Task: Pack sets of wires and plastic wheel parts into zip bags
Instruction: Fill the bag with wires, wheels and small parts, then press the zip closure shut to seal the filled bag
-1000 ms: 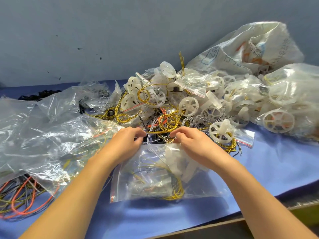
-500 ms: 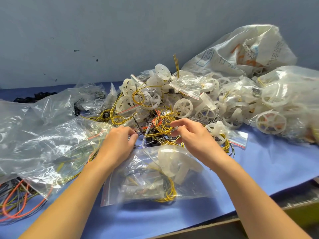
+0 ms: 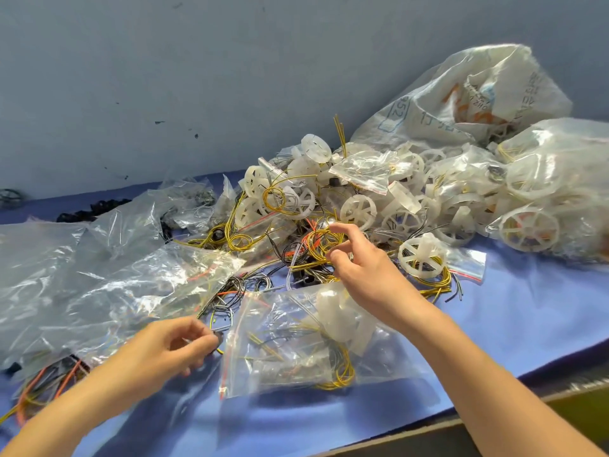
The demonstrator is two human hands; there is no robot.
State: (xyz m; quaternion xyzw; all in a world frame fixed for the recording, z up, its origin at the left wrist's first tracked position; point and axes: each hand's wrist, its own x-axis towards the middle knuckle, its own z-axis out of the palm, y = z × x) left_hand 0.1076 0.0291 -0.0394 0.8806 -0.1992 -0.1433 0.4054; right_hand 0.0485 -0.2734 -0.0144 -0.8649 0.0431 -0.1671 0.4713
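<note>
A filled zip bag (image 3: 296,344) lies on the blue table, holding white wheel parts and yellow and black wires, with its red zip strip turned to the left. My left hand (image 3: 164,351) is curled just left of that strip, fingertips pinched near a dark wire end; whether it grips anything is unclear. My right hand (image 3: 362,272) hovers above the bag's far edge, fingers spread, next to a coil of yellow wires (image 3: 316,245). Behind lies a heap of white plastic wheels (image 3: 357,211) tangled with wires.
Large crumpled clear bags (image 3: 108,285) cover the left side, with orange and yellow wires (image 3: 39,387) under them. Big bags of wheels (image 3: 543,192) and a printed sack (image 3: 478,94) stand at the right against the grey wall. The table's front edge (image 3: 494,413) runs lower right.
Both hands left the bag's top edge. My left hand dropped down-left beside it, my right hand lifted toward the yellow wires, and the bag turned so its zip faces left.
</note>
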